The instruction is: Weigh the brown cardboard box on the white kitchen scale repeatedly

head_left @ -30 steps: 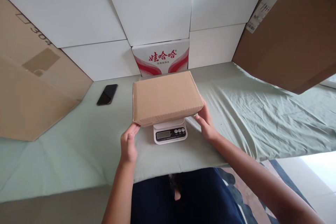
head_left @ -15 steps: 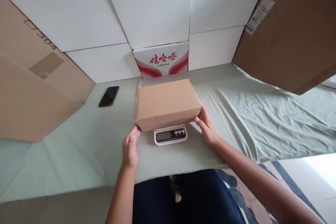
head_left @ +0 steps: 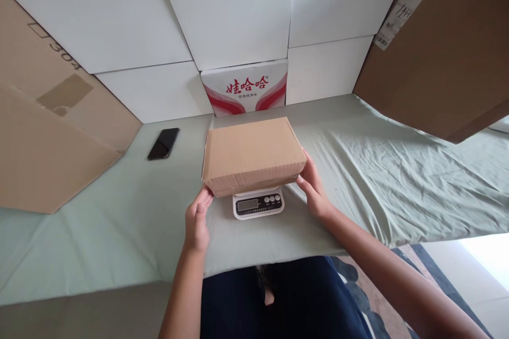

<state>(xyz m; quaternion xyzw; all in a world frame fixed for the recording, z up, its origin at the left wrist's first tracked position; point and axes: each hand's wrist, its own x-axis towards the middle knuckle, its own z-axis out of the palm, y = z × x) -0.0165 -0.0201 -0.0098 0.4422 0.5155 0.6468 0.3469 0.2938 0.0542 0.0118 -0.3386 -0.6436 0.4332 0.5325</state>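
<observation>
A closed brown cardboard box [head_left: 254,151] is over a white digital scale [head_left: 258,204], covering its weighing plate. Whether the box rests on the plate or is held just above it, I cannot tell. My left hand [head_left: 198,220] grips the box's near left corner, its fingertips tucked under the edge. At the right end, my right hand [head_left: 314,185] holds the box with its thumb at the lower front edge and its fingers along the side. The scale's display and round buttons face me below the box.
A black phone [head_left: 164,143] lies left on the green cloth [head_left: 170,233]. White panels [head_left: 230,16] and a white-and-red printed carton [head_left: 246,88] stand behind. Large cardboard pieces flank the table, one on the left [head_left: 59,132] and one on the right [head_left: 441,63].
The view has tilted down slightly. Both hands keep the same hold on the cardboard box, and the box stays over the scale with hardly any visible movement.
</observation>
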